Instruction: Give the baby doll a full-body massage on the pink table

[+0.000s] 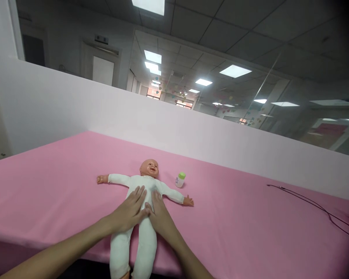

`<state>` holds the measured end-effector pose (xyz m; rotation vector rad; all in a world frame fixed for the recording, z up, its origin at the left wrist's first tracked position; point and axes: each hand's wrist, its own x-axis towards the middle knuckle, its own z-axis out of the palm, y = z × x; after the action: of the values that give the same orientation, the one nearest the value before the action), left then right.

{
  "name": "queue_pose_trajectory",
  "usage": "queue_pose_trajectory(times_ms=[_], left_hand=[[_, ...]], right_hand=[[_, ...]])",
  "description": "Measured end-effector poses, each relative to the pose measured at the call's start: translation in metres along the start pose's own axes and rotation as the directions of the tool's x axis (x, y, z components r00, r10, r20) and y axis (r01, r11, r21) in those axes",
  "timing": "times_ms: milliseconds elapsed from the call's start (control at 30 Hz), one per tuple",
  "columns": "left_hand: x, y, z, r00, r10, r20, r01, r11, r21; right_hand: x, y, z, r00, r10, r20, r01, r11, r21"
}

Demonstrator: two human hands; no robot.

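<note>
A baby doll [145, 181] with a white cloth body lies on its back, arms spread wide and head away from me. My left hand [130, 209] lies flat on the left side of its belly, fingers stretched out. On the right side of the belly rests my right hand [159, 215], also flat and open. The two thumbs come close together at the middle; whether they touch is hard to tell. Beside the doll's outstretched right-hand arm stands a small clear bottle [180, 181] with a green cap.
The pink sheet [235, 217] covers the table, whose near edge passes under the doll's legs. Thin black cables [311, 199] lie at the right. A low white wall [174, 130] with glass above it runs along the back.
</note>
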<state>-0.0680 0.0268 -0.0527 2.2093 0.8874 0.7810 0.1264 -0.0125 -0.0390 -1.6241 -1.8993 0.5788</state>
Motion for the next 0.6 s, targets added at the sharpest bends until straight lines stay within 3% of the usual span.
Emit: queue_pose_trajectory(times_ms=[67, 133, 300, 400, 533, 600], left_hand=[[0.017, 0.004, 0.005, 0.999, 0.042, -0.025, -0.042, 0.999, 0.016], [0.037, 0.001, 0.008, 0.998, 0.006, -0.068, -0.004, 0.999, 0.034], [0.070, -0.028, 0.001, 0.981, -0.120, -0.155, 0.137, 0.985, 0.105], [0.062, -0.034, -0.009, 0.981, -0.165, -0.104, 0.177, 0.976, 0.128], [0.027, -0.026, -0.019, 0.980, -0.189, 0.067, 0.177, 0.973, 0.150], [0.011, -0.019, -0.018, 0.980, -0.176, 0.096, 0.167, 0.981, 0.096]], right_hand=[[0.016, -0.003, 0.001, 0.998, -0.067, -0.001, 0.067, 0.998, -0.019], [0.033, -0.002, 0.001, 0.994, -0.099, -0.042, 0.097, 0.995, -0.036], [0.058, 0.012, -0.003, 0.976, -0.028, -0.215, 0.025, 1.000, -0.017], [0.051, 0.021, -0.006, 0.975, 0.049, -0.217, -0.053, 0.999, -0.011], [0.021, 0.024, -0.004, 0.989, 0.098, -0.108, -0.096, 0.995, 0.015], [0.007, 0.020, 0.000, 0.995, 0.076, -0.060, -0.075, 0.997, 0.023]])
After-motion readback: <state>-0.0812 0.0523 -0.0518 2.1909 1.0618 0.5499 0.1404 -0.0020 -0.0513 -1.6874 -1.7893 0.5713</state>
